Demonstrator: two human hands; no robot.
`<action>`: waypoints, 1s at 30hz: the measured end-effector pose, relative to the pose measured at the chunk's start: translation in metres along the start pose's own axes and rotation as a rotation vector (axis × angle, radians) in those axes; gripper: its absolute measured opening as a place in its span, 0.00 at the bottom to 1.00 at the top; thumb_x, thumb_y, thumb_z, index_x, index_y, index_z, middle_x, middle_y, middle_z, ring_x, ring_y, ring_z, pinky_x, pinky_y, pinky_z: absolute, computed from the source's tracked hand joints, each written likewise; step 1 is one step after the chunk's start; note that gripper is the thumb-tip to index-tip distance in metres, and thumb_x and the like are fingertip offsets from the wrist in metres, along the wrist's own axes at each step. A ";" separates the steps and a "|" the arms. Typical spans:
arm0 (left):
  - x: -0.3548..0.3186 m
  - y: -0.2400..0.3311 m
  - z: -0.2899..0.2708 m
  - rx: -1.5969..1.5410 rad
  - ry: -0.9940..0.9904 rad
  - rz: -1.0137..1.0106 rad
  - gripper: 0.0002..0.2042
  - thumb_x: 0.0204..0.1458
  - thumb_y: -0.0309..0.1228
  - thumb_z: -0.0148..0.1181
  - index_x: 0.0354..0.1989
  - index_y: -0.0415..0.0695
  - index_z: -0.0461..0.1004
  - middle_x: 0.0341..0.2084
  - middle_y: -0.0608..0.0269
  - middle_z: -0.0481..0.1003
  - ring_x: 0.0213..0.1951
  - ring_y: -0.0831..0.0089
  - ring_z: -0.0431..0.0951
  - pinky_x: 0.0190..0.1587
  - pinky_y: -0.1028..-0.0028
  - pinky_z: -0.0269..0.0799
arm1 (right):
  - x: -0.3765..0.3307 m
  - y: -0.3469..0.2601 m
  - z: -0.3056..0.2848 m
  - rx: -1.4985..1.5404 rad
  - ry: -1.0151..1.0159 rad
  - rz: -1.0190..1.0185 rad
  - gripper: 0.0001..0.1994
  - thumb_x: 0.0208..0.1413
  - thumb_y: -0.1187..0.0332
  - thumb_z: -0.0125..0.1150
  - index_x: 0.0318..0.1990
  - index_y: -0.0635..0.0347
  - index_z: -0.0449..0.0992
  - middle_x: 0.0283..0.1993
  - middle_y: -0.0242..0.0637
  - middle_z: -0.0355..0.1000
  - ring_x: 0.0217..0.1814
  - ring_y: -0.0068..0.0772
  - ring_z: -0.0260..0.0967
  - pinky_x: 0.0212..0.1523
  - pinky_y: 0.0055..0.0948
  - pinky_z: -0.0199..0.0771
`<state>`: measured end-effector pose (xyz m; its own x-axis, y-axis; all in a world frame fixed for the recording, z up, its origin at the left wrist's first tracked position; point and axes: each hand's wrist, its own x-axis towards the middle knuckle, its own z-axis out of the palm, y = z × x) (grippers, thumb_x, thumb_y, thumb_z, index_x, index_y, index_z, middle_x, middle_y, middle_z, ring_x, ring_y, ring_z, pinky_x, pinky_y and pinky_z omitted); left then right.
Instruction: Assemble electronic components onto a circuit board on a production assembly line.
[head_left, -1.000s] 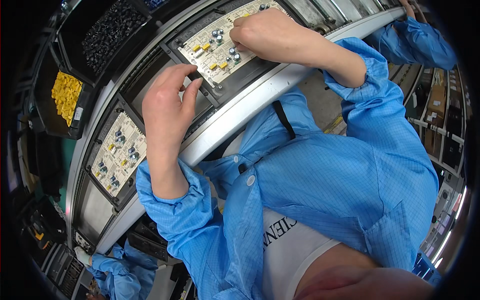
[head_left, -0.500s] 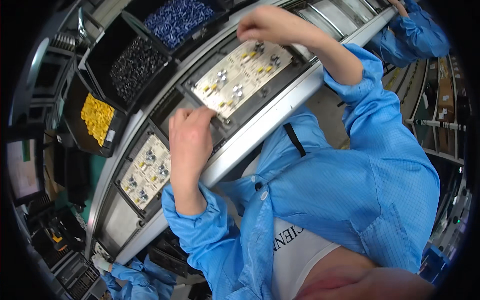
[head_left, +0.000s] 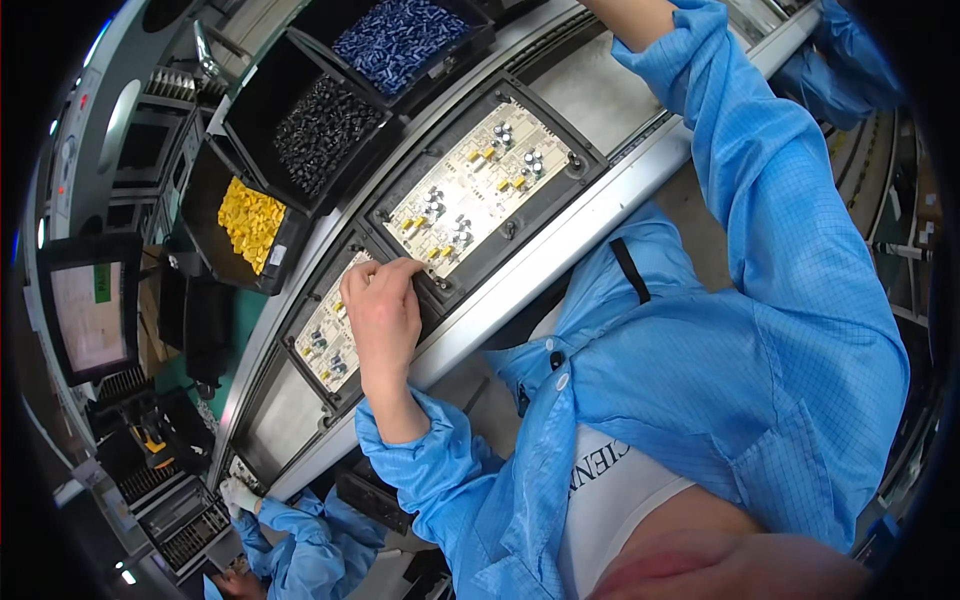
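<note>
My left hand [head_left: 385, 315] is bent over the place where two black carrier frames meet, its fingers curled against the lower left corner of the larger-looking black carrier frame [head_left: 520, 235]. Part of its fingertips is hidden. Inside this frame lies a pale circuit board [head_left: 480, 200] with yellow blocks and silver-topped round capacitors. A second circuit board [head_left: 318, 325] in its own frame sits to the left, partly covered by my left hand. My right arm reaches out past the upper edge, and the right hand is out of view.
Along the far side stand black bins of blue parts [head_left: 400, 45], black parts [head_left: 325, 135] and yellow parts [head_left: 250, 225]. A metal rail [head_left: 530, 270] runs along the near side. A monitor [head_left: 90, 310] stands at the left. Co-workers in blue sleeves [head_left: 300, 540] are at both ends.
The larger-looking carrier has slid left along the rail, closing the gap to the other carrier. My right hand has left the board and gone out past the upper edge. The view has shifted.
</note>
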<state>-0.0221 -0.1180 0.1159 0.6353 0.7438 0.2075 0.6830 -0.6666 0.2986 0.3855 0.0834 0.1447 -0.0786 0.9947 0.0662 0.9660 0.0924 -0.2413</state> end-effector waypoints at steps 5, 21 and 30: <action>0.002 0.012 -0.001 0.031 -0.020 -0.043 0.11 0.42 0.17 0.57 0.34 0.45 0.78 0.37 0.67 0.78 0.40 0.60 0.70 0.51 0.63 0.63 | 0.013 0.039 0.011 0.471 -0.160 -0.015 0.07 0.40 0.68 0.68 0.28 0.58 0.83 0.28 0.47 0.77 0.31 0.44 0.76 0.37 0.37 0.75; 0.201 -0.033 0.017 0.381 0.067 -0.173 0.12 0.50 0.24 0.57 0.43 0.42 0.77 0.42 0.49 0.75 0.46 0.52 0.75 0.49 0.62 0.71 | 0.079 0.140 0.066 1.727 -0.092 0.199 0.08 0.59 0.76 0.51 0.29 0.68 0.73 0.24 0.40 0.70 0.23 0.32 0.69 0.27 0.21 0.74; 0.208 -0.037 0.015 0.438 -0.048 -0.186 0.09 0.47 0.26 0.61 0.38 0.41 0.78 0.36 0.52 0.74 0.43 0.53 0.75 0.44 0.61 0.72 | 0.009 0.117 0.044 2.225 -0.256 0.243 0.07 0.61 0.77 0.53 0.42 0.73 0.72 0.36 0.44 0.72 0.37 0.35 0.74 0.41 0.24 0.80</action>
<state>0.0907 0.0609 0.1338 0.4971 0.8561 0.1411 0.8676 -0.4878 -0.0964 0.4868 0.1055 0.0742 -0.2358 0.9575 -0.1660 -0.7513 -0.2880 -0.5939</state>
